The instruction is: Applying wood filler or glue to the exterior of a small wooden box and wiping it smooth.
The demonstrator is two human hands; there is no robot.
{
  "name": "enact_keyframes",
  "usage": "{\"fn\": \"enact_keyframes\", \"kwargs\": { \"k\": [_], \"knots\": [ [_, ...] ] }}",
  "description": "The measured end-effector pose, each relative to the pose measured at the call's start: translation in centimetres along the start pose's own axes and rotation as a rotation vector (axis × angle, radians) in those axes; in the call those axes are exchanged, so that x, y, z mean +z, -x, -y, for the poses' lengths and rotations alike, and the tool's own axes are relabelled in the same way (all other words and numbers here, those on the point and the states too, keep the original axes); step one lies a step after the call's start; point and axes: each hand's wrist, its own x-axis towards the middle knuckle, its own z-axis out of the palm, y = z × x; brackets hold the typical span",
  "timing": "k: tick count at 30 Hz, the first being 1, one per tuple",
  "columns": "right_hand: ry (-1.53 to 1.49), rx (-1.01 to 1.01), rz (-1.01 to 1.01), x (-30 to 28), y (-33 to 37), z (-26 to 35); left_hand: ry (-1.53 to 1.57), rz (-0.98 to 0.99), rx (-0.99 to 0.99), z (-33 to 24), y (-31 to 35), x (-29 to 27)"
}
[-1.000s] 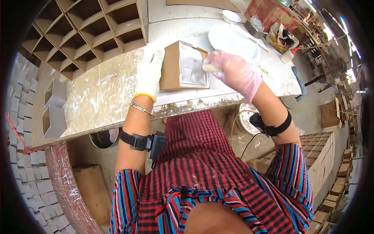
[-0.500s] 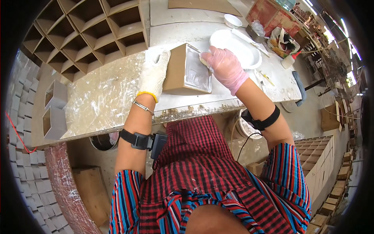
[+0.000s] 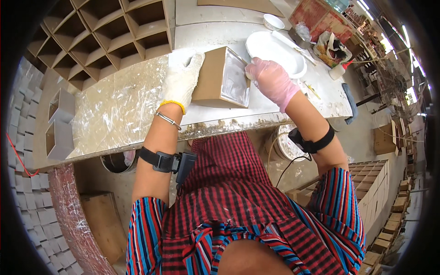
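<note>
The brown, box-shaped cardboard piece point(image 3: 209, 75) on the white-smeared table point(image 3: 119, 105) was judged best steadied by the white knit-gloved left hand point(image 3: 184, 80) — laid straight-fingered along its side — while the pink plastic-gloved right hand point(image 3: 273, 83) was seen curled at its right edge, anything pinched being untellable

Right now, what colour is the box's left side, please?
The box is brown there; the head view shows it.

From here the box point(image 3: 210, 79) looks like matt cardboard, one face streaked with a glossy smear point(image 3: 234, 82). The left glove point(image 3: 183, 82) is rough knit cloth, the right glove point(image 3: 276, 83) thin, shiny plastic. Smooth, glossy tray point(image 3: 266, 46); polished metal bracelet point(image 3: 168, 121); woven cloth apron point(image 3: 229, 195); scuffed, blotchy table point(image 3: 119, 103).
</note>
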Motion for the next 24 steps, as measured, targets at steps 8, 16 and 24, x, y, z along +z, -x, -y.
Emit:
{"fn": "enact_keyframes", "kwargs": {
  "k": [8, 16, 24],
  "knots": [
    [-0.239, -0.156, 0.045, -0.2, 2.6, 0.4, 0.013, 0.006, 0.142, -0.3, 0.2, 0.3],
    [-0.282, -0.034, 0.209, -0.5, 2.9, 1.1, -0.003, 0.002, 0.202, 0.6, -0.3, 0.6],
    [-0.289, 0.111, -0.164, 0.6, 1.0, 0.2, 0.132, 0.026, 0.079, 0.5, -0.3, 0.3]
  ]
}}
